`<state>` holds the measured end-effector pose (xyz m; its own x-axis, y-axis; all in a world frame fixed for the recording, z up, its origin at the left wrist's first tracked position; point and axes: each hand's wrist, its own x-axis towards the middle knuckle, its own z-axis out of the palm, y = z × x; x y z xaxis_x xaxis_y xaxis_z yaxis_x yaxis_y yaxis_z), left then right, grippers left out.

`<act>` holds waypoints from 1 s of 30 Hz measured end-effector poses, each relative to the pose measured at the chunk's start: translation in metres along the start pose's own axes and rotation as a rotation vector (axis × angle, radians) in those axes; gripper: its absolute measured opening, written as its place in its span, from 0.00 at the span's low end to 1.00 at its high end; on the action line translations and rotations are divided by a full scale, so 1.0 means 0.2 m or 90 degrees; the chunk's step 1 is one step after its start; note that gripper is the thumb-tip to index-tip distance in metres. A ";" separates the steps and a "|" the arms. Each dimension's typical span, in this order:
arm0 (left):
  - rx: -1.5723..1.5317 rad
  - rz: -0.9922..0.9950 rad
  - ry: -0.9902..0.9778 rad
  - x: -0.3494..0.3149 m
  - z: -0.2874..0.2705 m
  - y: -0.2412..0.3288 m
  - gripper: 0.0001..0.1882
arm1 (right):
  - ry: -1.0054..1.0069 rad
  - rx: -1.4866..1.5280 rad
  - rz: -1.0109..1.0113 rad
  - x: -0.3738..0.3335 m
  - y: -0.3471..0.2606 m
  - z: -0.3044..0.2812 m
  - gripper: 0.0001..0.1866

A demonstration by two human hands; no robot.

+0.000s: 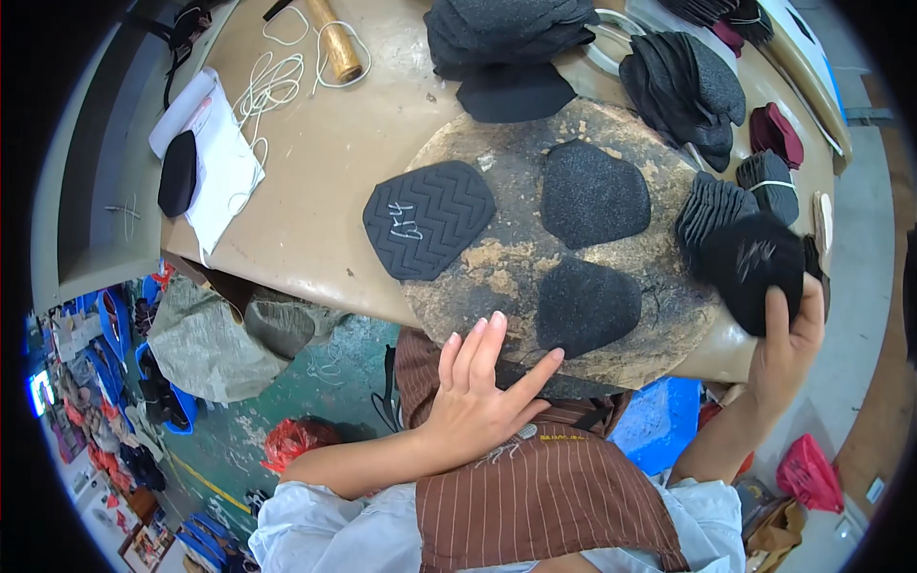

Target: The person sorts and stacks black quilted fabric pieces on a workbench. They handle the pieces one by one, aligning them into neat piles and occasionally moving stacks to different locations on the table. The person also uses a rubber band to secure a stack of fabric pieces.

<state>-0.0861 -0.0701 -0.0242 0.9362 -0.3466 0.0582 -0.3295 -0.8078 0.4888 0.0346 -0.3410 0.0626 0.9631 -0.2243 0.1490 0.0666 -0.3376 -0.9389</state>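
My right hand (791, 329) grips a black fabric piece (752, 258) with pale marks on it, at the right edge of the round wooden board (482, 320). It overlaps a fanned stack of black ribbed pieces (709, 208). With fingers stretched out, my left hand (485, 382) rests at the board's near edge, a fingertip by the corner of a speckled black piece (588, 306). A second speckled piece (594, 194) lies beyond it on the board. At the board's left, a black piece with a zigzag pattern (430, 220) bears white handwritten marks.
Black fabric piles (506, 38) and another black pile (683, 86) stand at the back. Farther right are a tied black bundle (768, 183) and maroon pieces (776, 134). A wooden rod (334, 43), white cord (272, 86) and paper (220, 162) lie on the left of the table.
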 end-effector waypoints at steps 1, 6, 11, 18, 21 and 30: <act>-0.003 -0.001 0.000 0.00 0.00 0.00 0.35 | -0.023 0.128 0.043 -0.05 -0.05 0.04 0.10; 0.019 -0.002 0.021 -0.01 0.01 -0.01 0.34 | -0.479 -0.026 0.168 -0.02 0.03 0.30 0.08; 0.014 -0.001 0.045 -0.01 0.03 -0.02 0.34 | -0.514 -0.069 0.166 -0.01 0.09 0.37 0.08; -0.004 0.016 0.066 -0.03 0.02 -0.04 0.32 | -0.513 -0.084 0.165 -0.01 0.09 0.38 0.08; -0.016 0.008 0.078 -0.03 0.02 -0.04 0.30 | -0.501 -0.090 0.155 -0.02 0.10 0.38 0.08; 0.110 -0.022 0.101 0.01 0.03 -0.01 0.25 | -0.448 -0.152 0.116 -0.05 0.11 0.38 0.10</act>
<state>-0.0845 -0.0716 -0.0297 0.9504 -0.2487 0.1869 -0.2999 -0.8922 0.3376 0.0468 -0.2767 0.0163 0.8977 0.3132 -0.3097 -0.0903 -0.5573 -0.8254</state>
